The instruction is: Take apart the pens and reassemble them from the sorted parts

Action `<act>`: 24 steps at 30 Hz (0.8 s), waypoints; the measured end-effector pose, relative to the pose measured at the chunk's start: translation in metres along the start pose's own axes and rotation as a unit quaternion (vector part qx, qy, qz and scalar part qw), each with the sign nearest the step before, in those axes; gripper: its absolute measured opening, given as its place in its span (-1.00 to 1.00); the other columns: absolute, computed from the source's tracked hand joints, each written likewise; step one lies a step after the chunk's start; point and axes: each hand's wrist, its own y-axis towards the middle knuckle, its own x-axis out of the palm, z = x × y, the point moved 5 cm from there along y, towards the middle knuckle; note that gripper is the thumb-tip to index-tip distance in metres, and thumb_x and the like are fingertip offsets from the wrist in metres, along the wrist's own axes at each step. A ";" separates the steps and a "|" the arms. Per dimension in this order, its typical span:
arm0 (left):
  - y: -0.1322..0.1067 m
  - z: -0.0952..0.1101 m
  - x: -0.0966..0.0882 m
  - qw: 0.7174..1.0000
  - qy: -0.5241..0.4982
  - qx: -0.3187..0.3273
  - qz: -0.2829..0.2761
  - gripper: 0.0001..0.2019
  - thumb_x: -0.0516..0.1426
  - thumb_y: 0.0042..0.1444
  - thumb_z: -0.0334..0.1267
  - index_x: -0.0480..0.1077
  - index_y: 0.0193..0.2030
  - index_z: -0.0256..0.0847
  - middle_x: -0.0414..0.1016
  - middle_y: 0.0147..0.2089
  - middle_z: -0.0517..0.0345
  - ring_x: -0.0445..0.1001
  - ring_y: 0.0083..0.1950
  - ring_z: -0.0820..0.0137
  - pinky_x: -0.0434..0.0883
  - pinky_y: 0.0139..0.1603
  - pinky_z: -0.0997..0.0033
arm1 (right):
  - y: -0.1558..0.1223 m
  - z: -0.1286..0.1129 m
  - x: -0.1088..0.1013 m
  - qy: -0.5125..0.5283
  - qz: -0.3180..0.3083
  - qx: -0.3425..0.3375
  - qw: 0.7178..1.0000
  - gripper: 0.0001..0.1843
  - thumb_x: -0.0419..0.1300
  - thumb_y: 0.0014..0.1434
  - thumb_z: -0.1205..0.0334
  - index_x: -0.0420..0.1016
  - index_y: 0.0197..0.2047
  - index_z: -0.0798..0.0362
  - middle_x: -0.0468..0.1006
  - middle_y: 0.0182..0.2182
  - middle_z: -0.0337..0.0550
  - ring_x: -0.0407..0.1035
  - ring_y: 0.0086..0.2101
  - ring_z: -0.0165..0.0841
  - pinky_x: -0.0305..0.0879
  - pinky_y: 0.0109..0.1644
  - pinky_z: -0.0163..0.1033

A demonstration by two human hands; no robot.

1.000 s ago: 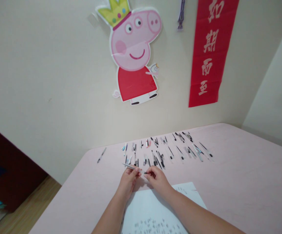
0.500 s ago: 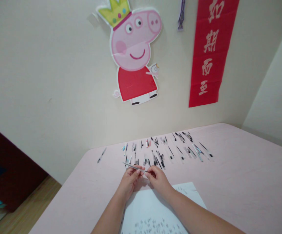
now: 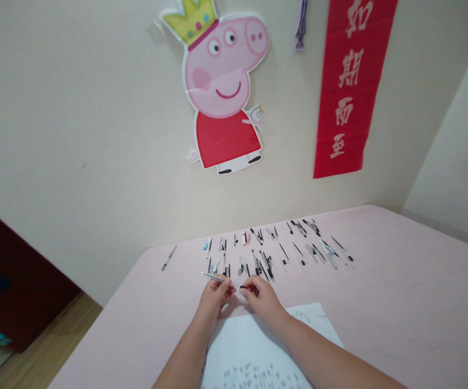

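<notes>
My left hand point(image 3: 215, 298) is closed around a slim, silver-grey pen point(image 3: 210, 276) whose far end points up and to the left. Its other end comes out of my fingers toward my right hand point(image 3: 263, 297). A small black piece point(image 3: 242, 287) is pinched between the right thumb and fingertips, close to the pen's end. Whether the two parts still touch is too small to make out. Both hands hover just above the near edge of the pen parts and the top of a written sheet of paper point(image 3: 253, 346).
Rows of taken-apart pens, with caps, barrels and refills point(image 3: 261, 265), lie across the back of the pink-covered table point(image 3: 399, 302). A single pen point(image 3: 169, 257) lies apart at the left. The wall point(image 3: 108, 135) rises right behind the table's far edge.
The left hand has shifted slightly left with the pen, widening the space between the hands. The black piece now shows in the right fingertips, which have hardly moved.
</notes>
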 end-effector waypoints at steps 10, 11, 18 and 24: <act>0.006 -0.003 -0.010 0.999 -0.013 0.011 0.050 -0.57 0.40 -0.35 -0.03 0.38 -0.43 -0.25 0.45 -0.53 0.25 0.43 -0.48 0.50 0.33 -0.45 0.56 | 0.002 0.005 -0.005 -0.097 0.012 -0.004 0.995 -0.92 0.14 0.01 0.38 0.44 -0.42 0.06 0.44 -0.43 -0.21 0.30 -0.40 -0.35 0.19 -0.29 -0.28; 0.006 -0.004 -0.010 0.999 -0.014 0.013 0.051 -0.57 0.40 -0.35 -0.03 0.38 -0.44 -0.25 0.45 -0.53 0.25 0.43 -0.49 0.50 0.32 -0.45 0.56 | 0.002 0.005 -0.006 -0.112 0.014 0.000 0.994 -0.92 0.14 0.01 0.38 0.45 -0.42 0.05 0.44 -0.42 -0.20 0.31 -0.39 -0.35 0.18 -0.28 -0.28; 0.008 0.000 -0.011 0.998 -0.026 0.037 0.054 -0.61 0.38 -0.30 -0.06 0.36 -0.46 -0.25 0.43 -0.56 0.27 0.40 -0.49 0.53 0.31 -0.45 0.58 | -0.005 -0.002 -0.011 -0.243 0.009 0.008 0.970 -0.89 0.19 -0.01 0.38 0.50 -0.41 -0.01 0.45 -0.42 -0.21 0.32 -0.40 -0.35 0.07 -0.34 -0.28; 0.007 0.000 -0.010 0.998 -0.025 0.034 0.054 -0.61 0.38 -0.29 -0.06 0.37 -0.44 -0.25 0.43 -0.55 0.28 0.41 -0.48 0.53 0.33 -0.44 0.58 | -0.007 -0.005 -0.009 -0.266 -0.005 -0.016 0.964 -0.88 0.21 0.05 0.29 0.58 -0.46 -0.02 0.47 -0.39 -0.14 0.34 -0.39 -0.32 0.08 -0.32 -0.25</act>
